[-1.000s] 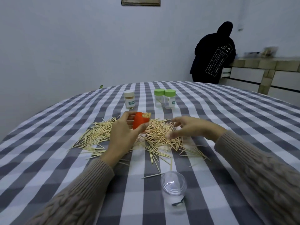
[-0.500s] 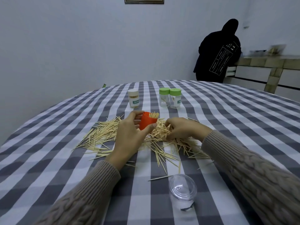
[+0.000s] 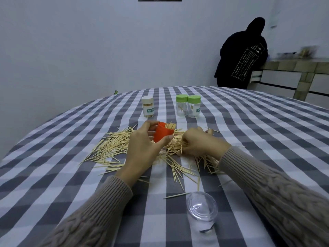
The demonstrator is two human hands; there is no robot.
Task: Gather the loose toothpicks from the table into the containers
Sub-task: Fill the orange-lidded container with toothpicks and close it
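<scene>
A wide heap of loose toothpicks (image 3: 114, 148) lies on the checked tablecloth (image 3: 249, 132). My left hand (image 3: 142, 147) grips an orange container (image 3: 162, 134) tilted above the heap, with toothpick tips sticking out of its mouth. Just right of it, my right hand (image 3: 201, 141) is curled down on the heap and closes round a bunch of toothpicks. Behind the heap stand a white-lidded toothpick jar (image 3: 147, 109) and two clear jars with green lids (image 3: 188, 108).
A clear plastic lid (image 3: 202, 208) lies near the front edge, with a single toothpick (image 3: 176, 195) beside it. A person in a dark hooded top (image 3: 242, 56) stands at a counter at the back right. The table's round edge runs along the left.
My right hand has slid left across the heap towards the orange container and its fingers have curled in, gathering toothpicks. The left hand keeps the container in about the same place.
</scene>
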